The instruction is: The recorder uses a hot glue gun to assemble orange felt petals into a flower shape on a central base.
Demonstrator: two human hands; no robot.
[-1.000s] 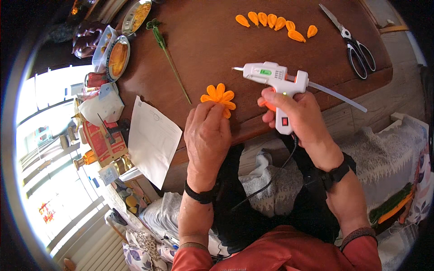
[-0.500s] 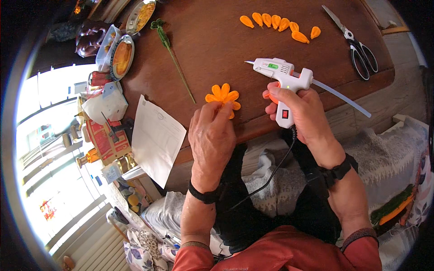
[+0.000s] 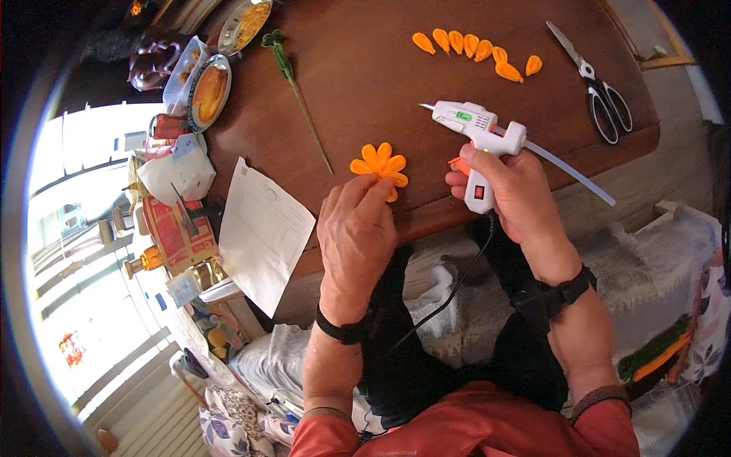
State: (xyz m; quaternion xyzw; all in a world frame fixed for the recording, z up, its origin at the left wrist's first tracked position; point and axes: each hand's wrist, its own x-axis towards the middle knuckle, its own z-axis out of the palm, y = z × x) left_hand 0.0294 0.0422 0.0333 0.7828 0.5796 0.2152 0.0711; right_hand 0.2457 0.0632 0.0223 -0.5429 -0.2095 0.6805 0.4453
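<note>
Lining the table's left side: one oval dish with orange-brown contents; a second dish of yellow pieces; one clear box, contents indistinct. Across the table: green stem; eight loose orange petals; open scissors. Beside the left hand: white paper, overhanging. Hands apart: left pinching the orange flower at the table's near side; right hand gripping a white glue gun, cable trailing lapward.
</note>
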